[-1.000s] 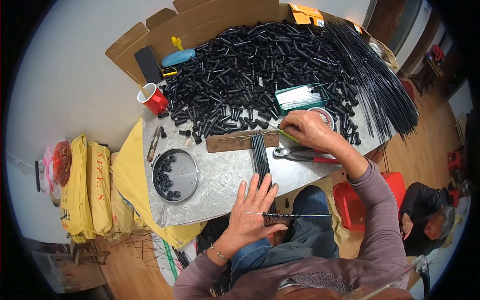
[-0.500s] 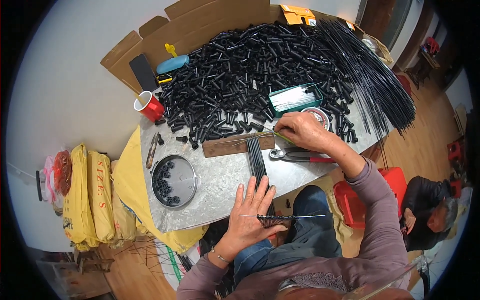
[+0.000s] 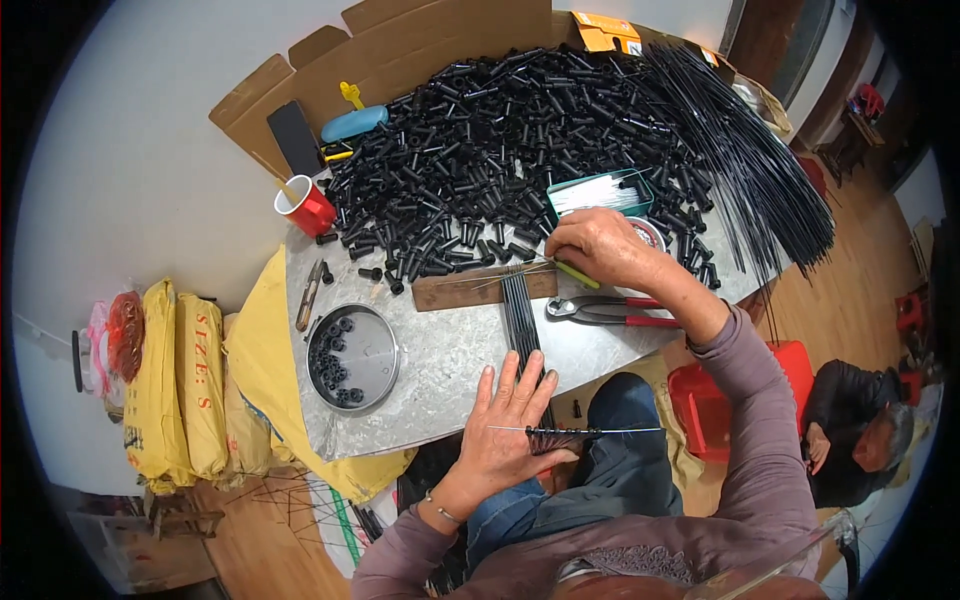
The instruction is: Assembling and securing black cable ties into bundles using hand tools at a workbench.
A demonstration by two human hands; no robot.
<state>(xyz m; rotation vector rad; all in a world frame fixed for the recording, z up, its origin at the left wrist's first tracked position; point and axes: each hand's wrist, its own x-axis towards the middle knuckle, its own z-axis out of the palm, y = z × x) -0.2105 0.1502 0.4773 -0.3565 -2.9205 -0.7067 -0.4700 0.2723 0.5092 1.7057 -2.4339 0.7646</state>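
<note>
My left hand (image 3: 512, 415) lies flat, fingers spread, over the near end of a row of thin black rods (image 3: 519, 318). A thin silver wire (image 3: 630, 431) crosses the rods' near ends beside that hand. The rods run away from me onto a dark wooden block (image 3: 452, 292) on the table, where a few fine wires lie across them. At the block's right end my right hand (image 3: 602, 250) is closed in a pinch on a slim yellow-green tool (image 3: 578, 276); its tip is hidden by the fingers. Red-handled pliers (image 3: 600, 309) lie just below the right hand.
A big heap of black plastic sleeves (image 3: 470, 150) covers the table's far side, with long black rods (image 3: 760, 160) at right. Around me are a green box of white strips (image 3: 600, 192), a round metal tin (image 3: 382, 395), a red cup (image 3: 313, 212) and a cutter (image 3: 309, 295). Someone sits at right.
The right hand has lifted slightly away from me, and more of the yellow-green tool shows. My left hand stays flat on the rods. The whole view has shifted a little.
</note>
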